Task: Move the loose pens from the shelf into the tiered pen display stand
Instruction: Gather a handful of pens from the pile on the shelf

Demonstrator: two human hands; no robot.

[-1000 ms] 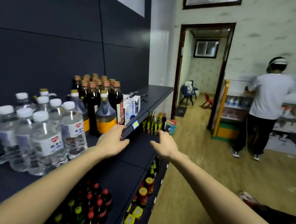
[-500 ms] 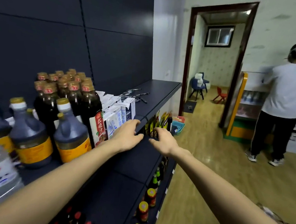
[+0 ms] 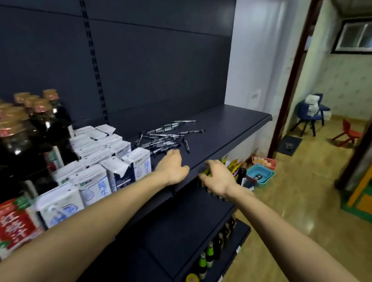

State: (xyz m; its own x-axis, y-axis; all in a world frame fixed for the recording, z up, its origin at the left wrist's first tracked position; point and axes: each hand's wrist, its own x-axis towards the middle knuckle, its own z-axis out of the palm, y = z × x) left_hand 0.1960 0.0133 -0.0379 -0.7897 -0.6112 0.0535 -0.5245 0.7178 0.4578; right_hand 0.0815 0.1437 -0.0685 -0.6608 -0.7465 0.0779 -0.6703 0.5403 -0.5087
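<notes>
- Dark shop shelving against a dark back panel, open doorway to the right onto a room with small chairs.
- Top shelf (image 3: 227, 126): broad dark board, bare at its far end, crowded with stock at the near end.
- Nearest stock: dark sauce bottles (image 3: 22, 129), then rows of white cartons (image 3: 102, 155) running up to the pile.
- Loose pens (image 3: 167, 136): scattered heap mid-shelf, just past the cartons; most long axes slanting from near-left to far-right, a few crossing.
- Tiered pen display stand: nowhere in view, so drop-off side cannot be told.
- Left hand (image 3: 172, 168): grip released, fingers extended over the shelf edge, tips just short of the nearest pens, holding nothing.
- Right hand (image 3: 219, 178): loosely curled, empty, beside the shelf's front lip, lower and further right.
- Key relation: pile straight ahead and slightly left of both hands; left hand clearly nearer, likely first to gather, with a pinch across the slanted barrels.
</notes>
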